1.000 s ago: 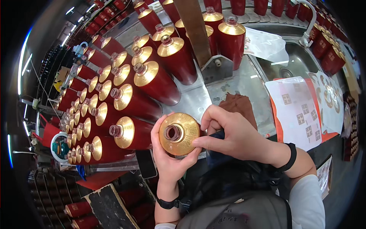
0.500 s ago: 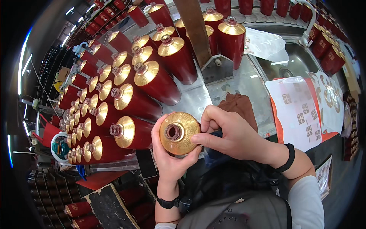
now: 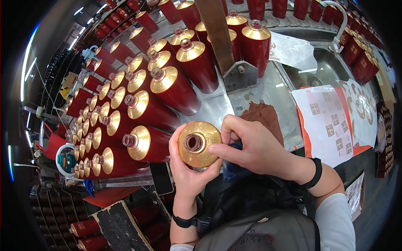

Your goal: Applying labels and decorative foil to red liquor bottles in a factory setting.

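The red ceramic bottle with a golden shoulder (image 3: 199,143) is sitting at the centre, the left hand (image 3: 189,175) gripping it from 6 o'clock. The right hand (image 3: 254,147), at 3 o'clock, is pinching its shoulder with a dark blue cloth (image 3: 233,167). A loosening grip could be dropping it onto the metal surface (image 3: 268,90).

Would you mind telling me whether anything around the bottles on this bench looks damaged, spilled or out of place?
Nothing stands out: the left hand holds the gold-topped bottle, the right hand touches its top, and the red bottles stand in orderly rows.
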Action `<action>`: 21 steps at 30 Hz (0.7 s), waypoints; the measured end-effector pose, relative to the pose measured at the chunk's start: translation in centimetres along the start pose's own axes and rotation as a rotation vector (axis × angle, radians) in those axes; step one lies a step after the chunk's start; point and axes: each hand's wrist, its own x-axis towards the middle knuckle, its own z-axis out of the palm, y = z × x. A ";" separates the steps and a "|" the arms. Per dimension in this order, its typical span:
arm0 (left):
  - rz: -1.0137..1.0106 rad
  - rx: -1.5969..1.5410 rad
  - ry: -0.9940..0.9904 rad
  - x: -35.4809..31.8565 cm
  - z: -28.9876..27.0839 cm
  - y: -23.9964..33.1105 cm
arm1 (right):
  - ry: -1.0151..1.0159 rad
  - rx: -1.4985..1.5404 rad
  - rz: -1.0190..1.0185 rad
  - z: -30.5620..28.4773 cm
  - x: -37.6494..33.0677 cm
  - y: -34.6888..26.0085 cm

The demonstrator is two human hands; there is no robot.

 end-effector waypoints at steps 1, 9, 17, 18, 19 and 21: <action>0.011 0.023 -0.005 0.0 0.0 0.0 | -0.001 -0.039 -0.009 -0.1 0.2 -0.2; -0.002 -0.012 -0.004 0.1 -0.2 -0.9 | -0.027 -0.115 -0.057 -0.5 1.0 0.0; 0.097 -0.073 0.159 -1.2 -3.2 -0.2 | 0.052 0.058 0.014 -4.6 -6.7 1.6; -0.038 0.046 0.245 -1.3 -4.6 1.0 | 0.067 0.040 0.034 -4.8 -8.1 2.2; 0.085 -0.192 0.311 -1.7 -5.4 1.8 | 0.091 0.034 0.065 -5.1 -10.0 2.3; 0.210 -0.268 0.381 -3.5 -6.9 5.1 | 0.152 -0.052 0.100 -6.7 -13.8 2.0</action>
